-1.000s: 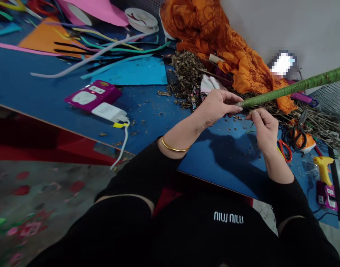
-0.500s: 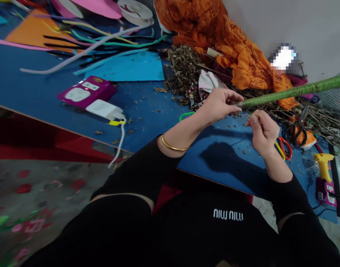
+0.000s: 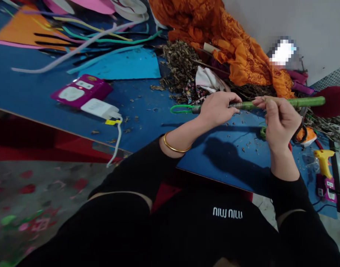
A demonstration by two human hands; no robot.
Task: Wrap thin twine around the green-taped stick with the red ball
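Seen from the left hand (image 3: 218,108), the socket block (image 3: 83,89) is lying at nine o'clock on the table (image 3: 150,126), leaves (image 3: 181,57) at eleven, cloth (image 3: 239,55) at twelve, the glue gun (image 3: 325,165) at four. The rod (image 3: 309,101) is pointing toward three.

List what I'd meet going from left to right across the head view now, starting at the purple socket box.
Purple socket box, bright green loop, left hand, right hand, yellow glue gun.
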